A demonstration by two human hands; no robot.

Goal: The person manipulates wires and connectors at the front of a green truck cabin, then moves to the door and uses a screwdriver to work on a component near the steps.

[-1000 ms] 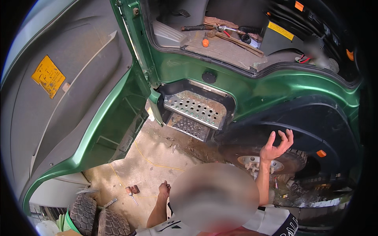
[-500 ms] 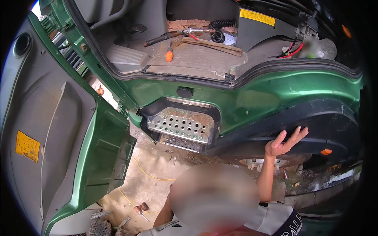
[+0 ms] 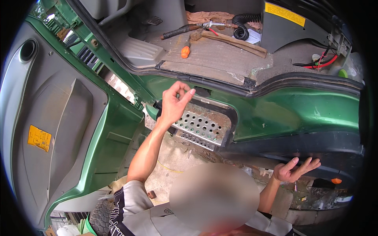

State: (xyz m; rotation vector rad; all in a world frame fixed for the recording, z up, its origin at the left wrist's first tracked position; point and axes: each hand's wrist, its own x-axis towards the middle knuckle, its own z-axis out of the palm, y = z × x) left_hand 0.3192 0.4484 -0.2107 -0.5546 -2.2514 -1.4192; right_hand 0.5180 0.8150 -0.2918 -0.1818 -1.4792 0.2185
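Observation:
My left hand [image 3: 176, 103] is raised above the perforated metal step [image 3: 199, 125], just below the cab's door sill. Its fingers are loosely curled in toward the thumb, and I see nothing in them. To the right, my right hand [image 3: 296, 170] has its fingers stretched out and apart. It lies at the lower edge of the black wheel-arch panel [image 3: 291, 147] and seems to touch it. On the cab floor [image 3: 220, 59] are an orange-handled screwdriver [image 3: 185, 51], a hammer with a wooden handle [image 3: 234, 42] and an air gun [image 3: 212, 24] with a black coiled hose [image 3: 241, 27].
At the left the green and grey door [image 3: 63, 129] stands wide open. Red and black cables [image 3: 323, 63] hang by the right end of the cab floor. A tyre [image 3: 103, 218] lies at the lower left. A yellow cord [image 3: 169, 168] runs along the concrete ground.
My left hand has come up into view in front of the step. My right hand has lowered along the wheel-arch panel. The whole view has shifted somewhat.

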